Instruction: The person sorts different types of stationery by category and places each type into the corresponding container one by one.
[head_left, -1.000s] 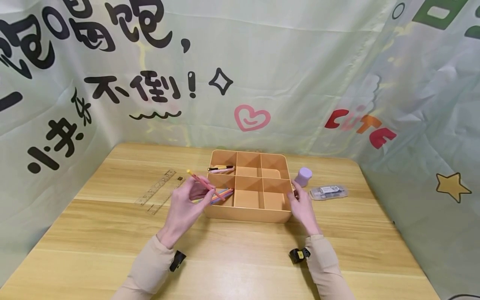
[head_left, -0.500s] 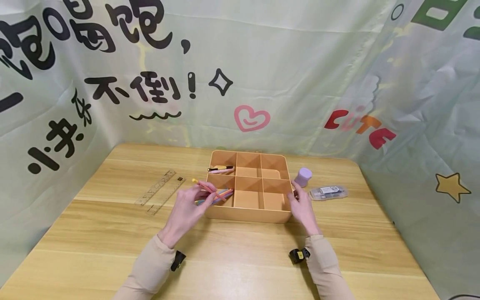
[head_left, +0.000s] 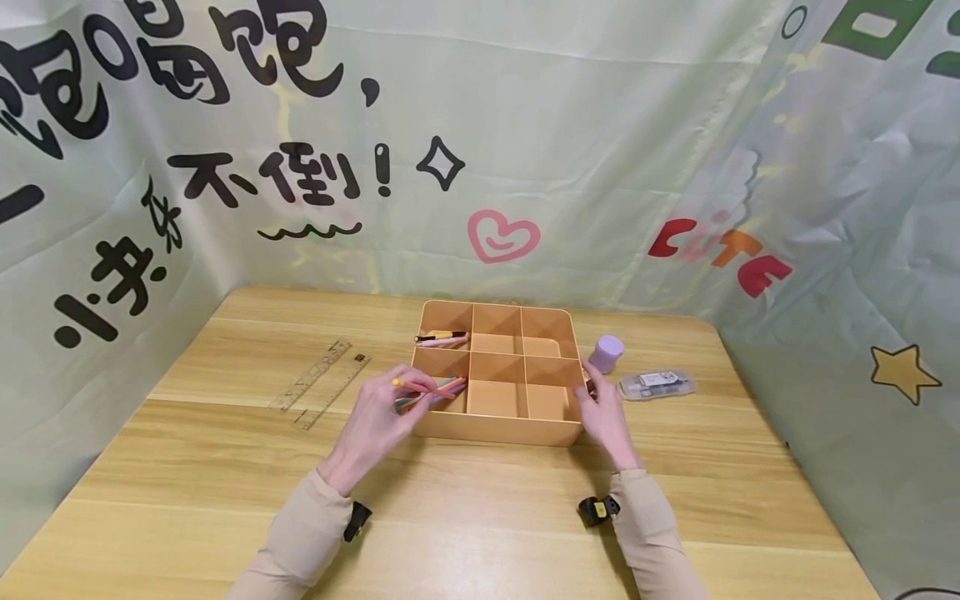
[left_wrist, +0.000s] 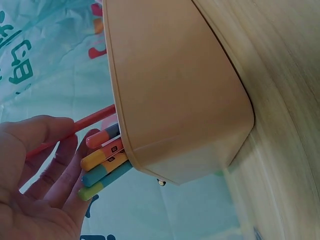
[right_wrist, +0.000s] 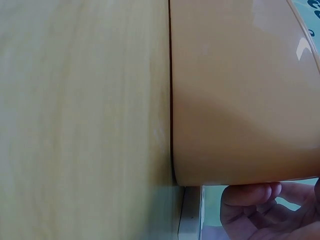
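The left hand (head_left: 375, 417) pinches a red pencil (head_left: 417, 386), its grip clamped on the shaft, tip inside the near-left compartment of the orange organizer (head_left: 498, 427) on the counter (head_left: 225, 467). The right hand (head_left: 604, 417) rests flat-fingered against the organizer's right wall. The pencil overhangs the rim; let go carelessly, it may tip out.

Head view looks down over the table; wrist views closely share the organizer tray (head_left: 497, 429).
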